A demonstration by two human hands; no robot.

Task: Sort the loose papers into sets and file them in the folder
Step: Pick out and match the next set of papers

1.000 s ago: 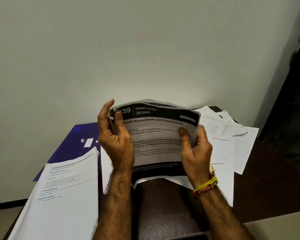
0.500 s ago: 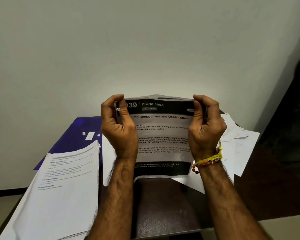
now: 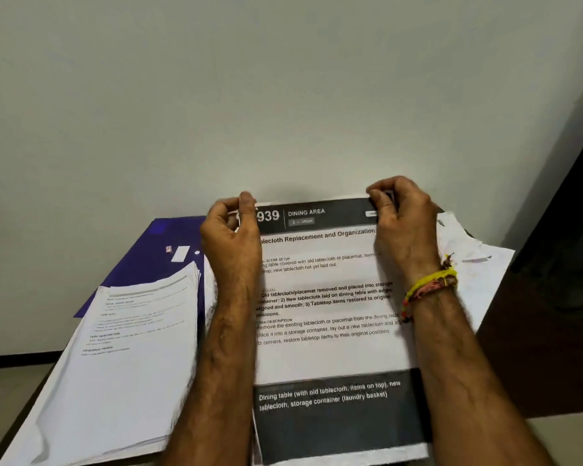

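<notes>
A printed sheet set with a black header reading "939 DINING AREA" is in front of me, between my forearms. My left hand pinches its top left corner. At the top right corner my right hand pinches the edge, a yellow thread band on its wrist. A thick stack of white papers lies on the left of the table. Behind that stack a purple folder lies flat. Loose white sheets are scattered at the right, partly hidden by my right hand.
The dark brown table stands against a plain pale wall. A dark doorway or cabinet rises at the far right. The paper stack overhangs the table's left edge above the floor.
The sheet set has come lower and closer to me and now looks flatter. My right hand moved from the sheet's side up to its top right corner. The view tilted down.
</notes>
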